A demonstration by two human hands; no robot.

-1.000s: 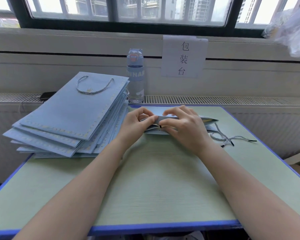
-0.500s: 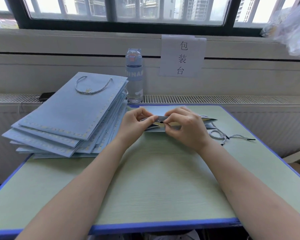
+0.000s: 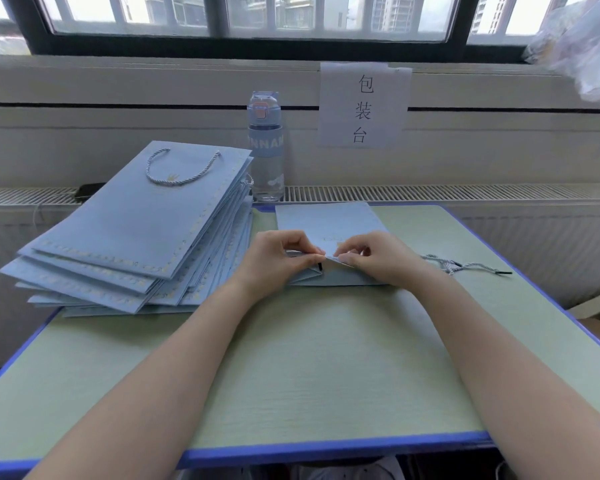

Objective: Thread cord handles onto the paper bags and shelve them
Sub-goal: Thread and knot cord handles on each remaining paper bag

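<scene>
The paper bag (image 3: 329,223) lies flat mid-frame, long axis up-frame, mouth nearest; left hand (image 3: 274,261) pinches cord tip (image 3: 321,266), right hand (image 3: 378,259) apparently its rim, partly hidden.

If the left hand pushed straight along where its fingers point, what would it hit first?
Likely the right hand, pinching the paper bag edge directly opposite the cord tip; depth unclear.

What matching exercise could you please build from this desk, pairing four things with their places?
Things:
1 stack of bags
2 single bag
3 water bottle
4 grey cord

Places:
A trailing on the desk's right side
B upright at the far edge
C piled on the desk's left side
D flat at the desk's middle

Pairs: 1-C, 2-D, 3-B, 4-A.
</scene>
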